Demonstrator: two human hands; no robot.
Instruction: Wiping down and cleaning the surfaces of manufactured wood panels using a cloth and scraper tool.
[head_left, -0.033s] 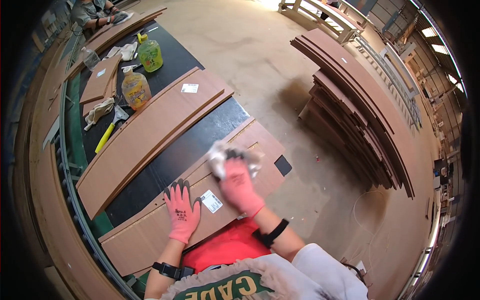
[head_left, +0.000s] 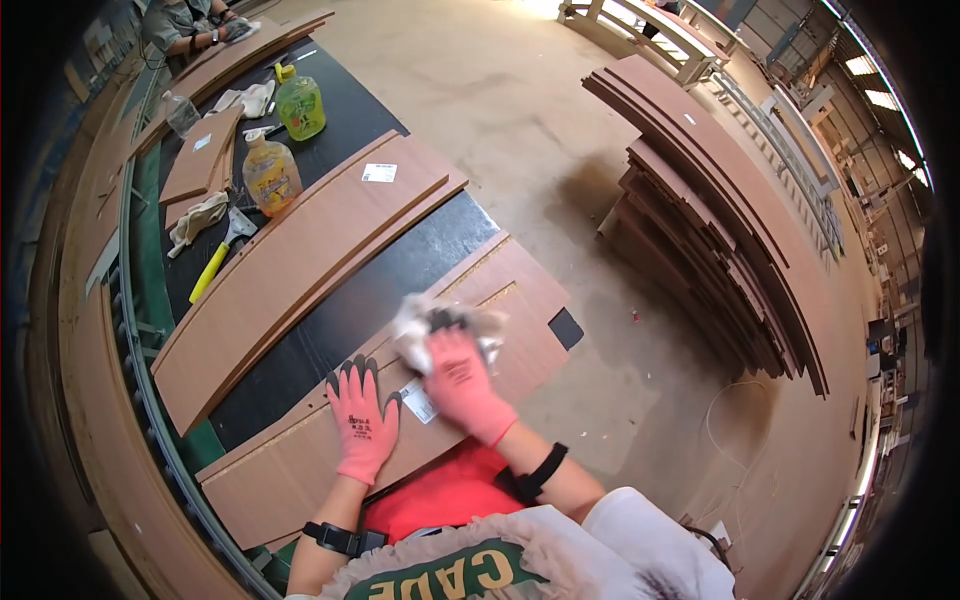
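A brown wood-look panel [head_left: 275,482] with a groove along its length lies across the bench in front of me. My left hand [head_left: 362,428], in a pink glove with dark fingertips, presses flat on it with fingers stretched out. My right hand [head_left: 466,388], gloved alike, is closed on a crumpled whitish rag [head_left: 411,338] and holds it against the panel's face. The rag is slightly blurred. A white label [head_left: 420,403] on the panel lies between my hands, partly covered by the right one.
Beyond it lie another panel [head_left: 290,270], a yellow-handled scraper [head_left: 211,270], a yellow bottle [head_left: 270,178] and a green bottle [head_left: 300,108]. A roller conveyor [head_left: 150,425] runs along the left. Stacked panels [head_left: 700,220] stand at right. A co-worker [head_left: 185,30] wipes a panel, far left.
My right hand and the rag have moved a little left along the panel, now covering part of the label. My left hand stays nearly in place.
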